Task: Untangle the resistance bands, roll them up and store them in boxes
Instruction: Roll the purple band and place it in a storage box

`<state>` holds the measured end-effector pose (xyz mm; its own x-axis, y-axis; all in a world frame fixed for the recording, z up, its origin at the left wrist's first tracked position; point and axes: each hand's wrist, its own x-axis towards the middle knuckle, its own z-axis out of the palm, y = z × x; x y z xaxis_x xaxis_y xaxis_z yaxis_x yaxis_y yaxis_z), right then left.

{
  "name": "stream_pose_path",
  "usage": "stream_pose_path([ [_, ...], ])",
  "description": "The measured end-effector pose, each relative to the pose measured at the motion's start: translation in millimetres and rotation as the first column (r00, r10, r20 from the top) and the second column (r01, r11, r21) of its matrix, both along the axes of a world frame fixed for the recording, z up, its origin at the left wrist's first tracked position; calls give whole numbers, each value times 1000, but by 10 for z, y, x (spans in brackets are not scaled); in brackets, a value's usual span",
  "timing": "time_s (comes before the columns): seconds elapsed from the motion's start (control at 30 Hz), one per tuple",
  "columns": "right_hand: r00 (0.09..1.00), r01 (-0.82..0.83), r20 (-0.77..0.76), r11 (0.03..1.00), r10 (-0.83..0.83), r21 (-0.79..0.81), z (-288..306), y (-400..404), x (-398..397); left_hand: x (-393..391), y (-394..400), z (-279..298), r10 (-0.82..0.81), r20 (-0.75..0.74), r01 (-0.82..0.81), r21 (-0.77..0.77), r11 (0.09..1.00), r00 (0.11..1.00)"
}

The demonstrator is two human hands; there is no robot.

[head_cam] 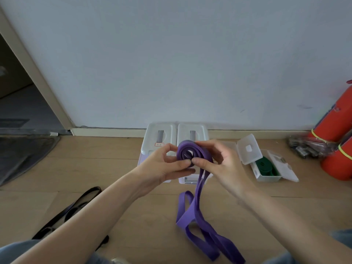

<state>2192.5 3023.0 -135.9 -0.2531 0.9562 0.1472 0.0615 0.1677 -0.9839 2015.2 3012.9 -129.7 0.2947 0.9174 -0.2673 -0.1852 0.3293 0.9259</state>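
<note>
Matt rubbery purple band (192, 212), pale wood-look floor (133, 206), translucent plastic boxes (159, 139), smooth painted wall (171, 63)

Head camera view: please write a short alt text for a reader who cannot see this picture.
Two bare hands, left hand and right hand, roll a purple resistance band into a coil above the wooden floor, its loose end trailing down. Behind stand two closed white boxes; an open box at right holds a green band, and a black band lies at left.

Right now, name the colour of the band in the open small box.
Green, head view.
</note>
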Motion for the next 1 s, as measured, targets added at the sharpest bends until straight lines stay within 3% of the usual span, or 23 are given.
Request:
stream_pose_path([
  [0.07,996,-65,63,998,67,-26,41,13,44,-18,-15,-21,-62,-104,64,9,998,993],
  [0.13,970,-132,207,991,127,13,90,22,75,-17,-31,-12,-128,-308,160,82,984,943],
  [0.23,836,-236,531,965,140,116,146,55,91,32,-29,-2,-79,-627,291,242,926,775],
  [0.33,702,-336,704,921,106,197,156,83,101,65,-18,5,30,-724,274,299,914,689],
  [0.43,714,-330,689,927,123,176,150,107,119,50,2,-3,41,-727,283,318,905,686],
  [0.57,820,-237,545,970,172,51,152,137,160,2,20,57,25,-706,268,301,915,708],
  [0.67,944,-170,279,984,176,-47,165,138,182,-88,56,118,82,-564,126,320,939,821],
  [0.8,994,-82,72,993,88,-80,118,72,88,-105,65,118,170,-346,-63,300,952,923],
  [0.9,994,-70,75,996,75,-62,95,62,52,-95,65,81,129,-273,-72,210,975,953],
  [1.0,947,-135,304,988,106,77,149,108,118,-122,66,82,8,-451,94,202,975,893],
])
